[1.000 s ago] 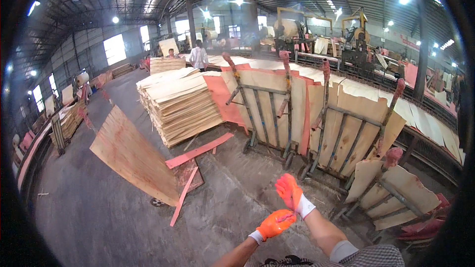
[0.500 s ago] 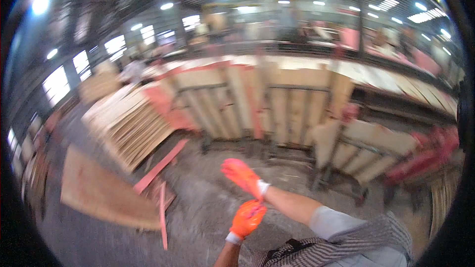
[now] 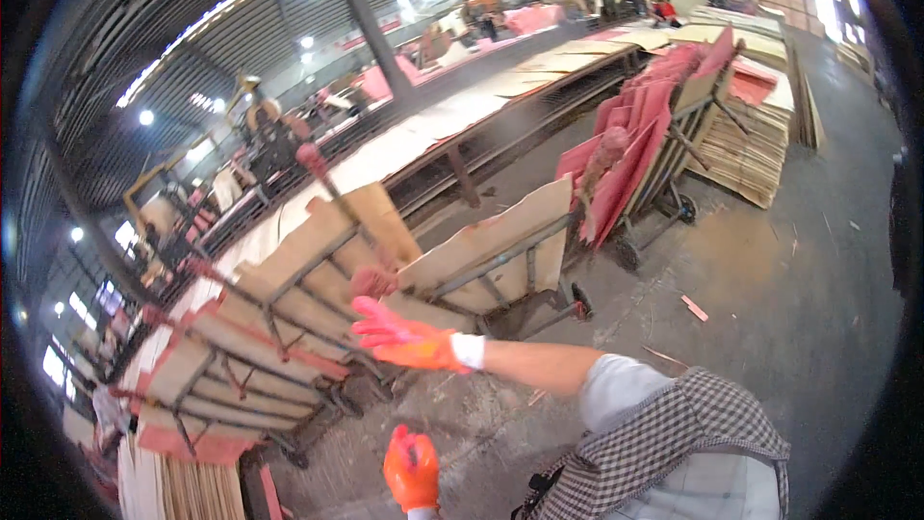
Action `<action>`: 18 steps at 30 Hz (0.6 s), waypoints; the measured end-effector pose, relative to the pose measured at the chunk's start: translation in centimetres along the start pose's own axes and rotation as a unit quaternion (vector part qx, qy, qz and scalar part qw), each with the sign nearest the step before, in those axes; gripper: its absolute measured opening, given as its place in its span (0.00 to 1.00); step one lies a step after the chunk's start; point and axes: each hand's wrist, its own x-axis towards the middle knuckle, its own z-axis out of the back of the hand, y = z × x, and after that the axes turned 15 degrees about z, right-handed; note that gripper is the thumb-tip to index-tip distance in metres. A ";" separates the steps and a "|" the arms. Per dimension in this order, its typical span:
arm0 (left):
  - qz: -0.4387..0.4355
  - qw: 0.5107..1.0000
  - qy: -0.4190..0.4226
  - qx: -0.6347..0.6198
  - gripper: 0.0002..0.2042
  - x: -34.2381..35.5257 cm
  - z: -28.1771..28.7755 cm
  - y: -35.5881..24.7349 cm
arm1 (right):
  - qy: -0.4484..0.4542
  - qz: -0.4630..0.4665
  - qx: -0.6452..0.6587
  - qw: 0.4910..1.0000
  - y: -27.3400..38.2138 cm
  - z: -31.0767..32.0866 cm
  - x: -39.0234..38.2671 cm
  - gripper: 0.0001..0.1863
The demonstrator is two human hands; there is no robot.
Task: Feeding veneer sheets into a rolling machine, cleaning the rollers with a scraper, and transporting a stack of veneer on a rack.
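My right hand (image 3: pixel 409 339), in an orange glove with a white cuff, is stretched out with its fingers apart and nothing in it. Just beyond its fingertips is the pink-wrapped handle end (image 3: pixel 375 281) of a metal cart; I cannot tell whether they touch. That cart carries pale veneer sheets (image 3: pixel 505 246). Lower down, my left hand (image 3: pixel 412 469), gloved in orange, is curled closed above the floor, with no object visible in it. To the right stands another cart with pink-red sheets (image 3: pixel 640 149) leaning on it.
More carts with veneer sheets (image 3: pixel 308 274) line the left side. Behind them runs a long conveyor table (image 3: pixel 423 140) covered with pale sheets. A stack of veneer (image 3: pixel 741 140) stands at the far right. Pink scraps (image 3: pixel 693 308) lie on the concrete floor (image 3: pixel 770 366).
The view has swung right, bringing the cart with pink-red sheets and the far-right stack into fuller sight. My left hand has come away from my right wrist; my right hand's fingers have spread.
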 end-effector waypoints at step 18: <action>0.221 0.844 0.186 -0.452 0.36 27.4 -9.4 -17.6 | -0.319 -0.023 -0.569 0.758 30.7 33.0 -11.9 0.14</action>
